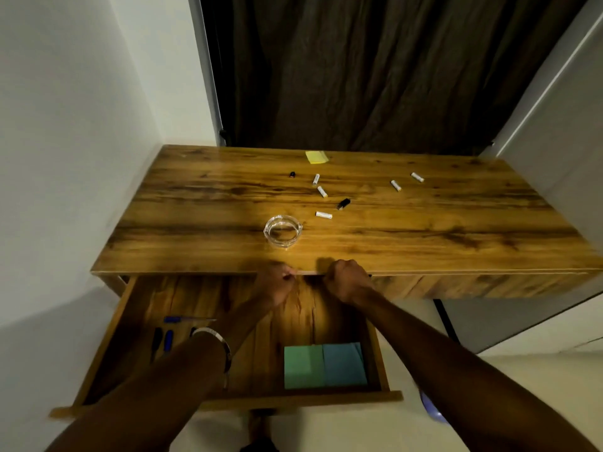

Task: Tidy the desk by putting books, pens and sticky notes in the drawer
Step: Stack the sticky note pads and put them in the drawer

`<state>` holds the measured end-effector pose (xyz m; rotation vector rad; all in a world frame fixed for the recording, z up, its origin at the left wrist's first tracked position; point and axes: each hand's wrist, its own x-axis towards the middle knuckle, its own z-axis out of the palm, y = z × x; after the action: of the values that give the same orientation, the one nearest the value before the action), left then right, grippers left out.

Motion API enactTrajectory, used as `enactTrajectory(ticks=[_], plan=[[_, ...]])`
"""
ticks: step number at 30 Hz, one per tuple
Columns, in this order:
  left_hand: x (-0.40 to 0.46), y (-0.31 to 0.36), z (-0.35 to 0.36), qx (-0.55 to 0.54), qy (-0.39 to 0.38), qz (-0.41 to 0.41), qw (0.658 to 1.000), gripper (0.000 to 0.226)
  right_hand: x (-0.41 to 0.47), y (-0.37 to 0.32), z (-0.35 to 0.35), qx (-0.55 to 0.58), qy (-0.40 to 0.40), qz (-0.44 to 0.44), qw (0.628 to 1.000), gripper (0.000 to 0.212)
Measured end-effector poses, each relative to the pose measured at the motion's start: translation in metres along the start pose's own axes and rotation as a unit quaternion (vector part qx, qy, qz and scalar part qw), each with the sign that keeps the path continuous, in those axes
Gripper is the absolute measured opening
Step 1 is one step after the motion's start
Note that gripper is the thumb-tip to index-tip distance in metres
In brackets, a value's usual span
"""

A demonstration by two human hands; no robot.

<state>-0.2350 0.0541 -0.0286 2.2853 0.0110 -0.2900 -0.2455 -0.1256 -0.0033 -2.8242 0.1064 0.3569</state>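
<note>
1. Both hands, left hand (275, 283) and right hand (347, 279), curl their fingers around a thin pen-like stick at the desk (424, 230) edge.
2. Below, the open drawer (228, 401) holds pens (162, 340) and sticky notes (324, 365).
3. A yellow pad (316, 157) lies at the desk's far edge.

Two bare forearms seen from above, no sleeves worn, a thin silver-coloured bangle (213, 345) worn on the left wrist, round and plain, the left hand (275, 283) and the right hand (347, 282) uncovered, no gloves or rings made out
</note>
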Motion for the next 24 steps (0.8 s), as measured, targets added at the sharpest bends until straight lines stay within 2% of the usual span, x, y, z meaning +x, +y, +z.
enactTrajectory(ticks=[5,10,15,20,24], plan=[[0.063,0.033,-0.035,0.019,0.048,0.019,0.999,0.017,0.053,-0.011,-0.043,0.003,0.029,0.003,1.0,0.034],[0.129,0.055,-0.066,-0.022,0.043,0.015,0.999,0.014,0.114,-0.023,-0.077,-0.004,0.033,0.012,0.999,0.021],[0.198,0.064,-0.082,-0.062,0.038,0.012,0.997,0.017,0.178,-0.032,-0.098,0.022,0.055,0.025,0.998,0.025],[0.254,0.079,-0.088,-0.143,0.026,-0.025,0.989,0.02,0.232,-0.024,-0.108,0.027,0.065,0.032,0.997,0.031],[0.3,0.089,-0.079,-0.162,0.0,-0.05,0.986,0.021,0.275,-0.012,-0.11,0.045,0.068,0.044,0.996,0.025]])
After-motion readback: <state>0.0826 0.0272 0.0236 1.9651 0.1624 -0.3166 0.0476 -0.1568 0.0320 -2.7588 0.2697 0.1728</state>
